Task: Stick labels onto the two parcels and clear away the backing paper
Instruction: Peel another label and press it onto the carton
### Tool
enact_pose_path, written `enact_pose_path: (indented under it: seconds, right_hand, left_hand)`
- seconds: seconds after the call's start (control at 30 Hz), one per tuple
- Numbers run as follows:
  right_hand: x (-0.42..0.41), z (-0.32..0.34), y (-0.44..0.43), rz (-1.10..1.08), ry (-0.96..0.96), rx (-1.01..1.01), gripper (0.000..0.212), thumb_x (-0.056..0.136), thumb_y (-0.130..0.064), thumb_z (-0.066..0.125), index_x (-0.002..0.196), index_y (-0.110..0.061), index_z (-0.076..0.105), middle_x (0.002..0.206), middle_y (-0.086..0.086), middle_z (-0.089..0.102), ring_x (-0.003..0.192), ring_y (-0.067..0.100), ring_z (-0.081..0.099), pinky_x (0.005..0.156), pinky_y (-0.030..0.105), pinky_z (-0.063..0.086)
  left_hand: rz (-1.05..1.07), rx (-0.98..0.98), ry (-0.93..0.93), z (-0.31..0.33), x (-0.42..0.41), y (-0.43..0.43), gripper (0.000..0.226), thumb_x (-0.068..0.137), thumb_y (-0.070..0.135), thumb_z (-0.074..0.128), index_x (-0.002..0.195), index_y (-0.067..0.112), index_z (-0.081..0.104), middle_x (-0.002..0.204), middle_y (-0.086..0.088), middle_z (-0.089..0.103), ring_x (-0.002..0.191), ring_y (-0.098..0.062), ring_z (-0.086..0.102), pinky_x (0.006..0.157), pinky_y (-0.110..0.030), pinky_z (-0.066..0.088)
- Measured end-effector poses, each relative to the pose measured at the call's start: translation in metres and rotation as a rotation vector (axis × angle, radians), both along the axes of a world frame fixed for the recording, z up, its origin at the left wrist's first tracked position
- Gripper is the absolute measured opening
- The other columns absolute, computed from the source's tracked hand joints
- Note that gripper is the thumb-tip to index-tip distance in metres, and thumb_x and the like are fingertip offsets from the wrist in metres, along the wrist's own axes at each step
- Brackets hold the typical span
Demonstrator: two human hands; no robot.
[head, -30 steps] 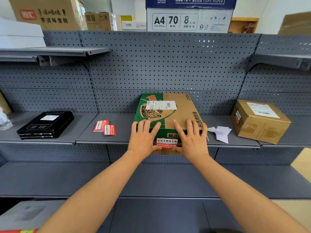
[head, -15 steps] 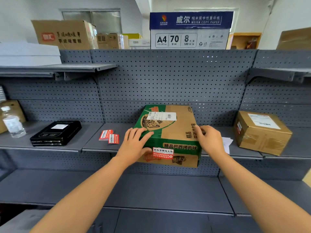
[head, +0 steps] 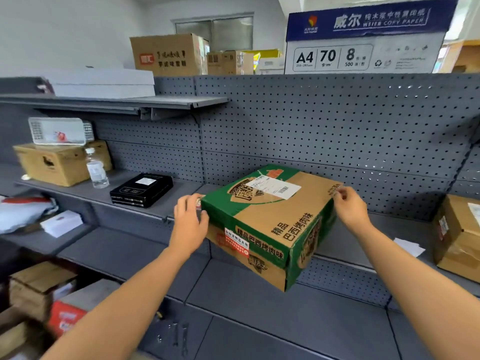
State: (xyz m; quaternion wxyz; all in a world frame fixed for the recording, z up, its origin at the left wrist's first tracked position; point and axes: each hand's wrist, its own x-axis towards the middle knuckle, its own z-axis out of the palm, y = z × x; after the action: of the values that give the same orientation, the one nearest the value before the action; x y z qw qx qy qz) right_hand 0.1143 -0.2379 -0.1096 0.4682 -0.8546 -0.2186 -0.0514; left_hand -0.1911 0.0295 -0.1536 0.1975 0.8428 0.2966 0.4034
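Left hand point(head: 191, 222) grips the tilted carton point(head: 272, 216) at its left side; right hand point(head: 350, 206) grips its far right corner. Carton overhangs grey shelf point(head: 179, 189), perforated panel point(head: 311, 120) behind.

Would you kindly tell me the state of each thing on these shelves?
green-and-brown carton: closed, askew, red label on side
left hand: grips carton's left corner
right hand: pinches carton's far corner
brown parcel: closed, not held
water bottle: upright, capped
black box: closed, lying flat
backing paper: lying loose, uncleared
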Motion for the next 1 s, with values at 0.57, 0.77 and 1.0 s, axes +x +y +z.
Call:
enact_pose_path:
  seconds: [0.57, 0.77, 1.0]
  right_hand:
    - [0.055, -0.006, 0.038, -0.130, 0.353, 0.250, 0.074, 0.083, -0.036, 0.061, 0.151, -0.016, 0.040, 0.144, 0.012, 0.051, 0.125, 0.032, 0.054, 0.096, 0.042, 0.047]
    - [0.055, -0.002, 0.009, -0.232, 0.396, 0.307, 0.031, 0.090, -0.038, 0.046, 0.079, -0.010, 0.048, 0.077, 0.011, 0.044, 0.078, 0.027, 0.039, 0.068, 0.040, 0.028]
    - [0.058, 0.009, -0.046, -0.108, 0.663, 0.218, 0.032, 0.092, -0.045, 0.057, 0.099, -0.015, 0.065, 0.079, 0.009, 0.063, 0.066, 0.029, 0.058, 0.062, 0.034, 0.046]
  left_hand:
    - [0.144, -0.577, -0.281, 0.007, 0.048, -0.044, 0.052, 0.102, 0.044, 0.052, 0.143, 0.012, 0.045, 0.139, -0.001, 0.040, 0.120, -0.018, 0.049, 0.103, -0.035, 0.041]
    - [0.113, -0.614, -0.317, 0.014, 0.075, -0.014, 0.055, 0.103, 0.040, 0.049, 0.149, 0.011, 0.045, 0.149, -0.006, 0.040, 0.137, -0.023, 0.042, 0.113, -0.040, 0.034]
    - [-0.122, -0.706, -0.243, 0.025, 0.127, 0.023, 0.040, 0.105, 0.028, 0.048, 0.141, 0.013, 0.054, 0.129, -0.001, 0.058, 0.114, -0.019, 0.056, 0.079, -0.026, 0.044]
